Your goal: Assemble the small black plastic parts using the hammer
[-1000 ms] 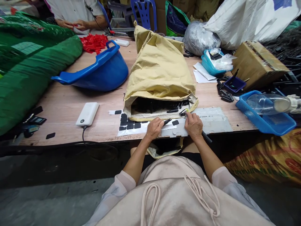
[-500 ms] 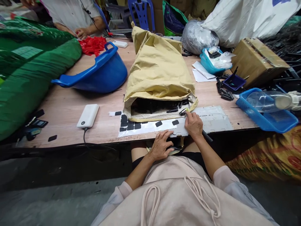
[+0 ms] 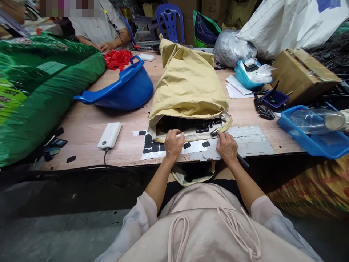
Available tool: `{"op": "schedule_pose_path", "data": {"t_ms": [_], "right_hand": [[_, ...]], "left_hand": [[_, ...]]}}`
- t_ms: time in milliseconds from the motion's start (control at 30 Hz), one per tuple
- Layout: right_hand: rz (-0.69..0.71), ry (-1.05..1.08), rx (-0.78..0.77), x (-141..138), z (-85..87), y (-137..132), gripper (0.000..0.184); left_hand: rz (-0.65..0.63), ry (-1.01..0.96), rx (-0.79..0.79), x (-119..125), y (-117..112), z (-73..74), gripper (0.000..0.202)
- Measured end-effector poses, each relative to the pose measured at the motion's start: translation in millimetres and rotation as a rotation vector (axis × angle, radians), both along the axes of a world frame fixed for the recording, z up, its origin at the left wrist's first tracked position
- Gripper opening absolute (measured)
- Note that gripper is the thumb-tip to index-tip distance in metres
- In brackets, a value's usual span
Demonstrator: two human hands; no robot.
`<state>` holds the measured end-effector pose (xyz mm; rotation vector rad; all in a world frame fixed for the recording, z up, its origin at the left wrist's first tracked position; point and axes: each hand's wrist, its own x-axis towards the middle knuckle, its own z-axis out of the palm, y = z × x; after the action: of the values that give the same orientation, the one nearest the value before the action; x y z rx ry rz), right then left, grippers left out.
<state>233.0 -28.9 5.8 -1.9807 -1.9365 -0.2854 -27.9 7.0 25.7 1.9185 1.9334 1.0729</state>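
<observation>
My left hand (image 3: 173,143) is at the front lip of a yellow paper sack (image 3: 191,83), its fingers loosely bent and slightly apart, with nothing visible in them. Small black parts (image 3: 202,130) lie in the sack's open mouth. To the right, my right hand (image 3: 227,146) is wrapped round a black-handled tool (image 3: 242,160) with a shiny metal head, which points toward the sack's right corner. Under my hands lies a grey board (image 3: 252,140). A white sheet (image 3: 195,146) with black rounded stickers (image 3: 155,147) is partly covered by my left hand.
A second open bag (image 3: 188,179) rests between my legs below the table edge. Left are a blue basin (image 3: 122,91), a white power bank (image 3: 109,135) and a green sack (image 3: 54,102). Right are a blue basket (image 3: 308,134) and a carton (image 3: 302,76). A person sits across the table.
My left hand has risen from above my lap to the mouth of the yellow sack, uncovering the bag on my lap. My right hand keeps its grip. The view has shifted slightly.
</observation>
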Motion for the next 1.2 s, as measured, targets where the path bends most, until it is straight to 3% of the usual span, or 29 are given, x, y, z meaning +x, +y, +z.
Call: {"op": "schedule_pose_path", "data": {"t_ms": [100,233,333,433,567,633,800,933,1100,1200], "right_hand": [[-0.004,-0.004,-0.005,-1,0.4,0,0.037],[-0.001,-0.005,-0.006,-1,0.6,0,0.038],[0.007,0.004,-0.004,0,0.4,0,0.036],[0.009,0.003,-0.008,0,0.2,0,0.037],[0.004,-0.005,-0.005,0,-0.4,0,0.038],[0.007,0.001,0.002,0,-0.9,0,0.037],[0.015,0.067,-0.022,6,1.3,2,0.036],[0.052,0.246,0.01,3,11.3,-3,0.036],[0.285,0.515,-0.017,-26,23.0,-21,0.035],[0.391,0.56,-0.078,-43,24.4,-28,0.033]], "left_hand": [[0.166,0.013,-0.138,-5,36,3.6,0.02],[0.202,0.034,-0.269,-8,50,4.0,0.018],[0.132,0.045,-0.163,-12,38,4.9,0.012],[-0.07,0.043,-0.036,-12,18,3.7,0.009],[-0.456,0.059,-0.081,1,-5,-6.6,0.011],[-0.534,0.056,-0.12,8,-10,-13.6,0.012],[-0.535,0.005,-0.187,11,-7,-23.8,0.016],[-0.525,-0.023,-0.206,10,-3,-23.9,0.019],[-0.528,-0.026,-0.228,12,-3,-21.7,0.019],[-0.512,-0.032,-0.252,14,-3,-20.4,0.018]]}}
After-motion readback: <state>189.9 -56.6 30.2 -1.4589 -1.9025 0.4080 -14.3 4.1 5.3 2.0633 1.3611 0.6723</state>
